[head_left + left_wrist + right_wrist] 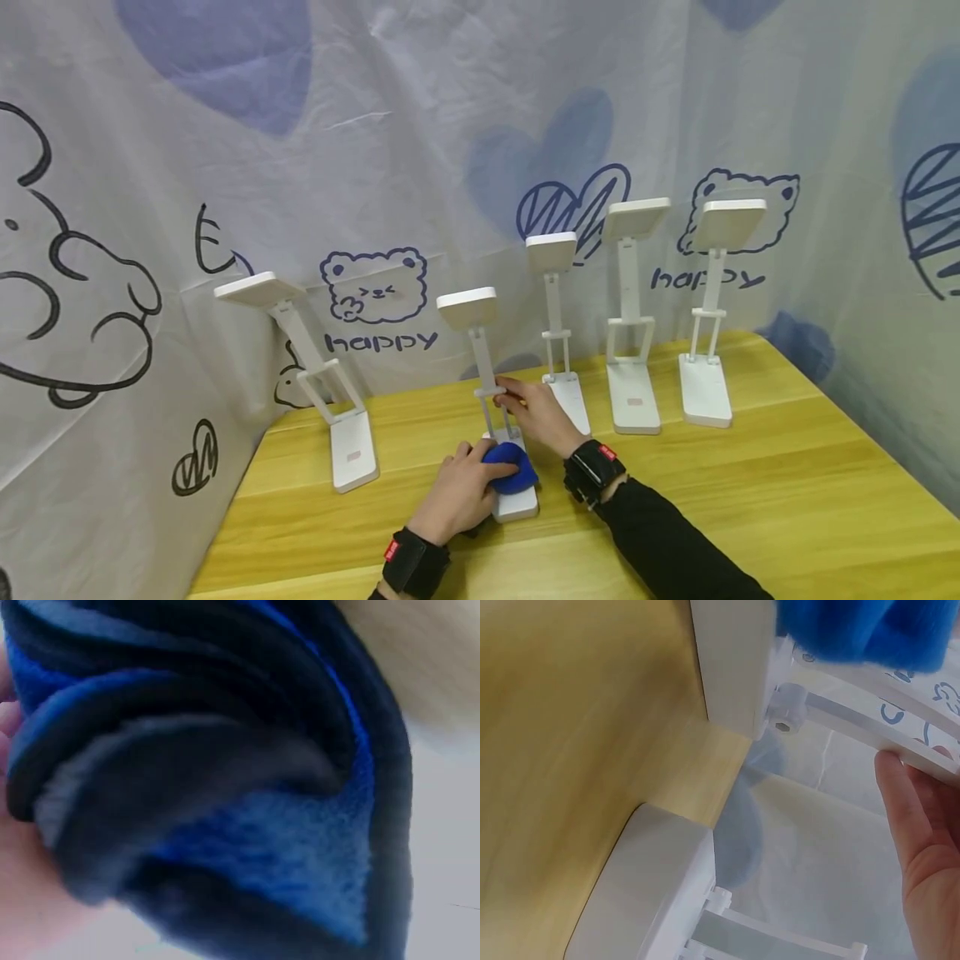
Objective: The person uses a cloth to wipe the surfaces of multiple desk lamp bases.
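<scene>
A white desk lamp (467, 311) stands unfolded at the middle of the table, its head tilted over its flat base. My left hand (457, 493) holds a bunched blue cloth (512, 468) against the top of that base. Close up in the left wrist view, the folded cloth (292, 855) shows dark edging and fills most of the picture. My right hand (543, 414) grips the same lamp's stand just below its crossbar. In the right wrist view, fingertips of the right hand (926, 862) meet one thin support rod (855, 726), with blue cloth above.
One similar lamp (354, 454) stands at the left. Three more, a near one (567, 398), a middle one (633, 396) and a far right one (705, 392), line the back right of the wooden table (750, 483). A printed curtain (420, 167) hangs behind.
</scene>
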Available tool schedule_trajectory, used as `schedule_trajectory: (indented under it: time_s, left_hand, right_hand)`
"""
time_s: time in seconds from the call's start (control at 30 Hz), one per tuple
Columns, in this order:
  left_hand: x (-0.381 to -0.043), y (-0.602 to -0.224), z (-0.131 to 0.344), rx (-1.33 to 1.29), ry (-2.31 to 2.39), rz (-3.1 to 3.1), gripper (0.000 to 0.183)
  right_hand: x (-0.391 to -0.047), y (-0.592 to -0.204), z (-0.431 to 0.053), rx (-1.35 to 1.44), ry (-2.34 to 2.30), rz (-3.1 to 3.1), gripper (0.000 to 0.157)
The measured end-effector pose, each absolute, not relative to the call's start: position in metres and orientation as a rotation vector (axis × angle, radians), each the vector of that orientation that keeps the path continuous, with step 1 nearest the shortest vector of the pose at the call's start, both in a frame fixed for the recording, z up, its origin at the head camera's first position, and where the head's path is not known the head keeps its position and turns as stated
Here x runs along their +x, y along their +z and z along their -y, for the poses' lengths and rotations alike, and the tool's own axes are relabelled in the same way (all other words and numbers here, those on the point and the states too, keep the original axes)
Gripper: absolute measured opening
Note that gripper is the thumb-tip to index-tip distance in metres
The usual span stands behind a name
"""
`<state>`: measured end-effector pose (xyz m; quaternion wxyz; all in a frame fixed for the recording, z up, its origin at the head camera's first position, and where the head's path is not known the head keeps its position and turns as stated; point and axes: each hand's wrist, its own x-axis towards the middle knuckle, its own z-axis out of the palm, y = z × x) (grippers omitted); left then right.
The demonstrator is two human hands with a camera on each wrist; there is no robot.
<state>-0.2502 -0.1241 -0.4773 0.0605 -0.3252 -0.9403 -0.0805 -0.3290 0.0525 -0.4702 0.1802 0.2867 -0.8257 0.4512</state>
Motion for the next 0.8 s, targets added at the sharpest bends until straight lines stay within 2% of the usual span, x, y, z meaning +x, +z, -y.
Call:
schedule_trajectory:
  time_s: [0.37,0.8]
  left_hand:
    - [-0.247,-0.471,0.144,-1.105,-0.420,2.912,0.055]
    - [-0.254,-0.465,0.160,-0.896,-0.377,2.930,0.042]
  right_hand:
    - [-0.330,-0.472,-0.052,0.848,1.270,2.303,0.030]
    - [-0.329,-0.471,-0.053,0.824,1.305,2.331,0.032]
